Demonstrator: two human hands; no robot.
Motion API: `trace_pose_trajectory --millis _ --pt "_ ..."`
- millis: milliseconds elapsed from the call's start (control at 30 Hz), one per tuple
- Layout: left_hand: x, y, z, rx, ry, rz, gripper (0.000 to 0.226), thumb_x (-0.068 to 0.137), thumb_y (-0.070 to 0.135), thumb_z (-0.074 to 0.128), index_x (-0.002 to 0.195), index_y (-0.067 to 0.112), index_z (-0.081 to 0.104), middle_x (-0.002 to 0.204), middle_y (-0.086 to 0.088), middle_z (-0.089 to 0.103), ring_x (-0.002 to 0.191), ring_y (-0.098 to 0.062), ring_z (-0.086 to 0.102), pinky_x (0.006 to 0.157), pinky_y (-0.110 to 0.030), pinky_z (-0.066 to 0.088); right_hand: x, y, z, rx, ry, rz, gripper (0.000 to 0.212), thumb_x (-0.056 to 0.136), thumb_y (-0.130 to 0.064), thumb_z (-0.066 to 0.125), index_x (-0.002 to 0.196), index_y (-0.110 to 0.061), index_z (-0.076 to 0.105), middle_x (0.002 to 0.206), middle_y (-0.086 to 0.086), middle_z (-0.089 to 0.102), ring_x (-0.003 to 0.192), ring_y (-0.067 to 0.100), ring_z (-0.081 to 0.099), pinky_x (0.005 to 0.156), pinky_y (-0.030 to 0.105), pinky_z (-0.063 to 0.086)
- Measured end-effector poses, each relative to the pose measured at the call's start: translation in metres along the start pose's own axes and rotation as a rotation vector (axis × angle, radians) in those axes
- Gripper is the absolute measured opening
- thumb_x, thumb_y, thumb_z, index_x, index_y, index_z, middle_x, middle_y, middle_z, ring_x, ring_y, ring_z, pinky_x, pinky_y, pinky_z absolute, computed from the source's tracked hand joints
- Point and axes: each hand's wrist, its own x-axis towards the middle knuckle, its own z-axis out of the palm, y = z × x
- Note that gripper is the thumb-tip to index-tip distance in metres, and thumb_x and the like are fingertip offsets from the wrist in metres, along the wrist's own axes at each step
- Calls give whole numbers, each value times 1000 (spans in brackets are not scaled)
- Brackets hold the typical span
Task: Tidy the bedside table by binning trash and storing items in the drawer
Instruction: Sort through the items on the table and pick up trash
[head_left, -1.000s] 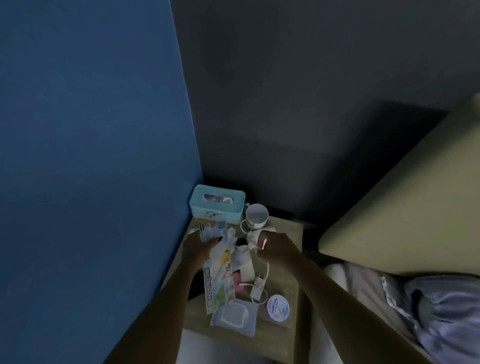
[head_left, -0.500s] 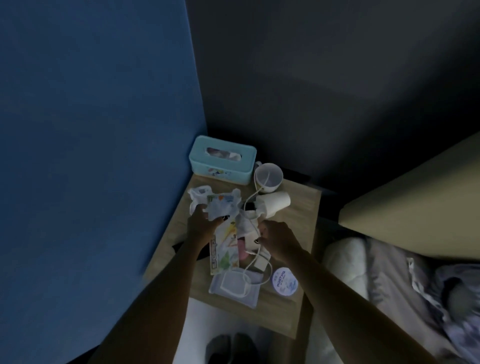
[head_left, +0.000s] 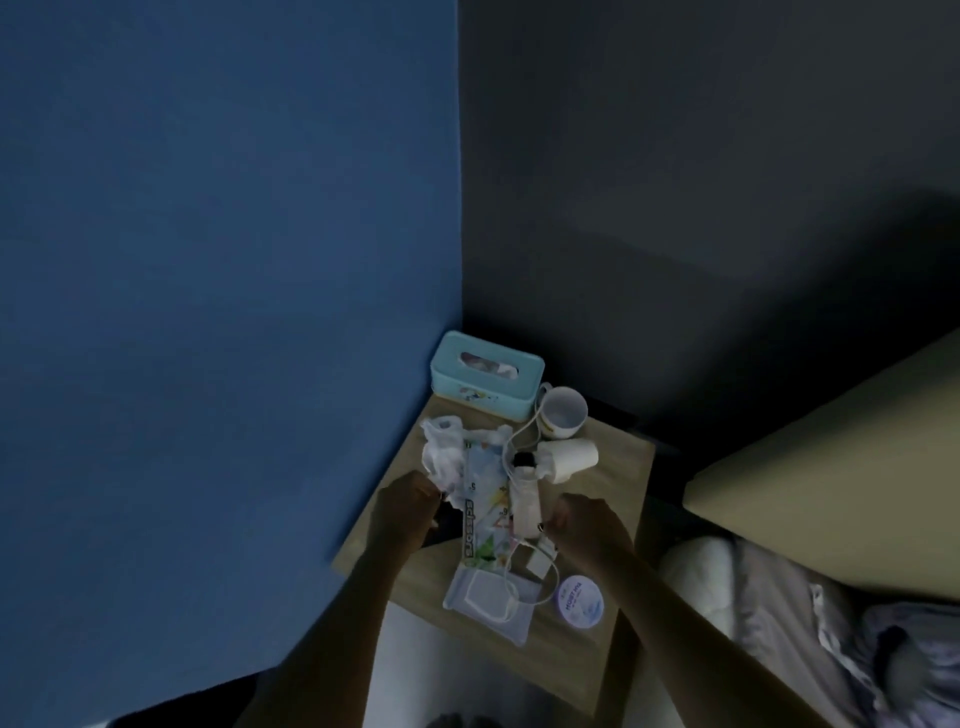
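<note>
Both hands hover low-centre over the cluttered bedside table (head_left: 621, 470): left hand (head_left: 405, 512) pinches the crumpled plastic bag (head_left: 441, 449); right hand (head_left: 589, 525) curls, grip unclear.

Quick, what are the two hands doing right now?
Left hand: closed, pinching the crumpled plastic bag.
Right hand: fingers curled by the white charger; whether it grips anything cannot be told.

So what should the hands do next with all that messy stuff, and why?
Probably lift the crumpled plastic bag off the bedside table for the bin. The left hand is already closed on the bag's lower edge, and it looks like trash. The right hand sits by the white charger, whose cable tangles through the pile, so that seems harder.
</note>
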Motion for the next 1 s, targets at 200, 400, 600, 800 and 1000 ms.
trace_pose_trajectory --millis 200,400,600,800,1000 --pt "-23 -29 -25 25 117 43 17 90 16 57 93 4 68 101 -15 72 97 -30 67 80 -33 51 -10 -10 15 -17 17 -17 14 90 -34 54 93 -21 60 87 -2 66 78 13 65 75 32 57" --pt "-31 -36 -5 65 201 103 16 92 11 49 84 5 62 98 -19 71 95 -33 65 72 -30 43 5 8 32 -69 97 -124 16 88 -26 53 93 -13 61 91 5 64 86 22 63 74 36 53" --pt "-42 -51 47 52 357 220 16 89 13 56 87 0 66 96 -23 71 95 -35 66 82 -41 52 8 47 57 -75 202 -276 17 96 -26 50 91 -12 58 106 14 62 105 32 59 77 30 42" --pt "-89 -84 116 -107 540 148 15 88 12 54 89 3 67 92 -21 72 88 -34 68 75 -37 53 1 98 88 -143 224 -441 37 91 -27 54 62 -30 32 77 0 50 86 25 57 62 27 37" --pt "-120 -108 169 -145 456 46 16 91 18 55 76 12 60 78 -11 74 52 -18 64 51 -24 48 -1 142 102 -228 135 -394 27 88 -29 57 64 -20 51 77 6 64 84 24 66 65 27 46"
